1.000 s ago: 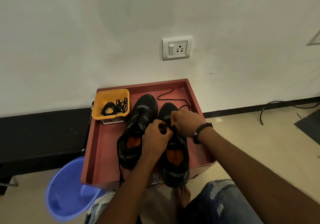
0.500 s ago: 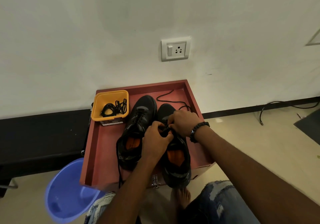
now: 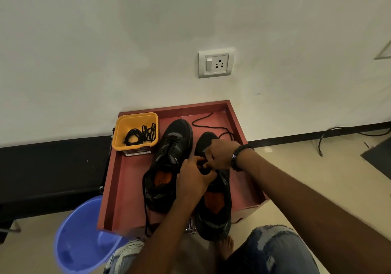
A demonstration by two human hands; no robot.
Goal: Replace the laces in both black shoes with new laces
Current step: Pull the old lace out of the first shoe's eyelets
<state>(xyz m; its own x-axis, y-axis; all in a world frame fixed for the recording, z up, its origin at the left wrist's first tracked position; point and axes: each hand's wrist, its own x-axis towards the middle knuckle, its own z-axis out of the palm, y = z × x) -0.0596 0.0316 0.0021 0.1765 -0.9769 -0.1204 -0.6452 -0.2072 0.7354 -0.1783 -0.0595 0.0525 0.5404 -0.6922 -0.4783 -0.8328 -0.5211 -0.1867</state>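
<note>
Two black shoes with orange insoles lie side by side in a red tray. The left shoe has a black lace in it, with one end hanging over the tray's front edge. Over the middle of the right shoe, my left hand and my right hand meet, both pinching its black lace at the eyelets. The loose end of that lace curls across the tray behind the shoe's toe. My fingers hide the eyelets.
A yellow tub with several black laces stands in the tray's back left corner. A blue plastic basin sits on the floor at the left. A wall with a socket rises right behind the tray. My knees are below.
My hands stay on the right shoe's lace; my right hand has shifted slightly left and nearer. The shoes and tub have not moved.
</note>
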